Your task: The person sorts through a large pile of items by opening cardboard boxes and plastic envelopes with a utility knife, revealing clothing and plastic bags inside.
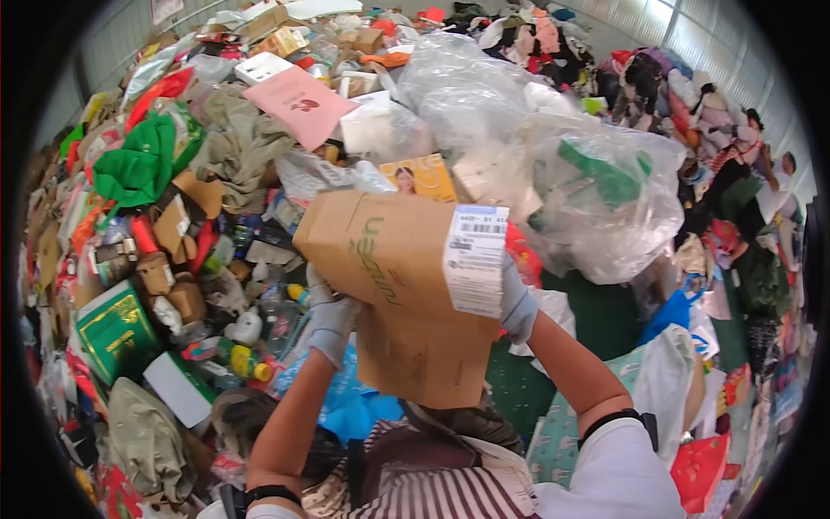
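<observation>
A brown cardboard box (pixel 389 259) with green lettering and a white shipping label (pixel 475 259) is held up in front of my chest. One long flap hangs down from it. My left hand (pixel 330 320), in a pale grey glove, grips the box's lower left side, its fingertips partly behind the cardboard. On the right edge, beside the label, my right hand (pixel 519 298) is pressed in a similar glove, with its fingers partly hidden. Behind the box lies a yellow printed package (pixel 419 177) with a picture on it.
Mixed waste surrounds the box: a pink bag (pixel 298 104), green cloth (pixel 138 164), a green box (pixel 117 333) and bottles at left. Large clear plastic bags (pixel 605 190) lie at right, clothes (pixel 718 112) beyond them. A dark green surface (pixel 596 320) shows at right.
</observation>
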`<state>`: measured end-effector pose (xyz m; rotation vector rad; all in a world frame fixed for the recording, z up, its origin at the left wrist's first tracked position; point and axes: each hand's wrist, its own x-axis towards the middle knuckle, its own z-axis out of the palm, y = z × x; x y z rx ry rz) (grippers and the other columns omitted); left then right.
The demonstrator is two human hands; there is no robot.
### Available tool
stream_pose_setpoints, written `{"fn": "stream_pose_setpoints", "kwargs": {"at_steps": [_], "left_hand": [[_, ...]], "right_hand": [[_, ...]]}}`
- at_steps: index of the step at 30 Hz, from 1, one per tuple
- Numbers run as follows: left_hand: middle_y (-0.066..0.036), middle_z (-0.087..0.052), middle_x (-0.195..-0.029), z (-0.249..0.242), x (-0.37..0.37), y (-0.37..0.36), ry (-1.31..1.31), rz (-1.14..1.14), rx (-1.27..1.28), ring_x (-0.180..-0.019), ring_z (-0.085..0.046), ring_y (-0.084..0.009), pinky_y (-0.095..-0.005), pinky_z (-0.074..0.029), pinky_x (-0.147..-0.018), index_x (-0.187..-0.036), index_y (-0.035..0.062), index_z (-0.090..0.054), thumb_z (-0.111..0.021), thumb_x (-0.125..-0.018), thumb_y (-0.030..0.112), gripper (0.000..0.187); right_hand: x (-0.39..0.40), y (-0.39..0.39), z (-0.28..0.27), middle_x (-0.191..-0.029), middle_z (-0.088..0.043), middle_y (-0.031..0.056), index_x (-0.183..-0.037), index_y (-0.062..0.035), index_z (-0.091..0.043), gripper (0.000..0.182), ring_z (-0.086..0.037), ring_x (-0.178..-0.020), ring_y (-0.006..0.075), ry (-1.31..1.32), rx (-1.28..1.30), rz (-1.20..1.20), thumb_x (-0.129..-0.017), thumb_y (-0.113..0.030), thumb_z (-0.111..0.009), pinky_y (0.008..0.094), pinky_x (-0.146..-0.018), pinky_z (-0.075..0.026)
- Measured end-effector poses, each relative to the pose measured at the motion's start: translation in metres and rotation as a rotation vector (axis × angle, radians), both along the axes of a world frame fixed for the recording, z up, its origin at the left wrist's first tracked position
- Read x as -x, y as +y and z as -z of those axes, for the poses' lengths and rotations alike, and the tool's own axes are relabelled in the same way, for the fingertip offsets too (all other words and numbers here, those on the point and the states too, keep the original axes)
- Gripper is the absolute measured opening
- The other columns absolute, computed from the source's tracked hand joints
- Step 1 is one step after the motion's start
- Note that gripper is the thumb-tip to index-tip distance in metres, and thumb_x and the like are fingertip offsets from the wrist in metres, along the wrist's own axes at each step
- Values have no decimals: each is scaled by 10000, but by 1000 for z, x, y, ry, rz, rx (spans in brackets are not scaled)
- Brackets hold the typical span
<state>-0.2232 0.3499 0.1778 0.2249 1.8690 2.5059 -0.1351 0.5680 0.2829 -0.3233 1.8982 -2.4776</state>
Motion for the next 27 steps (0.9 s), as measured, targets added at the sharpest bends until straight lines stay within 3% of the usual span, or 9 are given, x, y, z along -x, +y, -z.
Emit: {"fn": "stream_pose_setpoints", "kwargs": {"at_steps": [3,8,12,15,16,20,24,25,27], "left_hand": [[-76,-531,-1166,0,5,-3,-10,83,-103,-1018,-556,-191,-301,-501,-799,-1256,79,-407,-545,-745,-102,560],[-57,-504,-1228,-49,-10,-27,-17,552,-270,-1149,-473,-219,-399,-378,-958,-1301,89,-388,-511,-875,243,470],[-61,-502,-1245,-69,-14,-8,-174,436,-355,-1119,-499,-189,-362,-417,-922,-1295,103,-403,-480,-892,472,552],[-61,-526,-1215,-69,-12,3,-157,418,-354,-1084,-526,-184,-337,-452,-879,-1276,95,-425,-486,-894,458,530],[-107,-525,-1219,-71,-13,7,-146,374,-330,-1085,-531,-234,-385,-448,-910,-1311,62,-371,-464,-896,468,589],[-99,-583,-1108,-45,34,-27,-530,522,-496,-967,-583,-214,-356,-500,-806,-1238,63,-456,-450,-912,412,477],[-76,-632,-959,-33,42,-8,-509,198,-388,-789,-619,-175,-309,-519,-681,-1112,47,-559,-461,-930,287,317],[-76,-611,-1036,-47,27,17,-316,-102,37,-857,-599,-165,-279,-493,-754,-1122,17,-557,-469,-929,260,322],[-94,-581,-1109,70,65,26,62,-229,306,-969,-564,-177,-284,-454,-848,-1159,-14,-529,-434,-939,228,341]], "right_hand": [[-5,-35,-22,-1215,-473,172,-1255,-63,-403,629,-499,-1091,331,559,-875,505,-689,-31,-674,343,-868,-459],[5,-9,-2,-1299,-368,220,-1307,-22,-321,683,-399,-1188,364,425,-735,284,-678,6,-586,370,-921,-418],[30,-5,50,-1296,-373,229,-1323,-10,-291,738,-404,-1196,344,213,-629,155,-656,-40,-604,369,-931,-403],[49,5,68,-1264,-415,215,-1315,-10,-300,743,-423,-1184,309,197,-220,229,-648,-71,-622,365,-915,-412],[49,9,64,-1258,-424,207,-1292,-8,-338,703,-451,-1157,305,248,-420,255,-655,-85,-626,360,-874,-434],[19,39,-19,-825,-615,62,-1058,18,-560,337,-579,-661,182,76,-358,134,-760,-139,-562,274,-576,-467],[27,61,-7,-735,-615,37,-945,25,-604,257,-565,-600,108,-218,-121,92,-776,-151,-524,239,-565,-470],[38,59,24,-786,-570,-4,-970,-59,-575,176,-504,-586,85,-171,-11,211,-825,-153,-544,232,-480,-405],[23,64,43,-945,-567,82,-1058,-60,-547,257,-521,-850,203,506,-857,413,-838,-193,-561,336,-739,-427]]}}
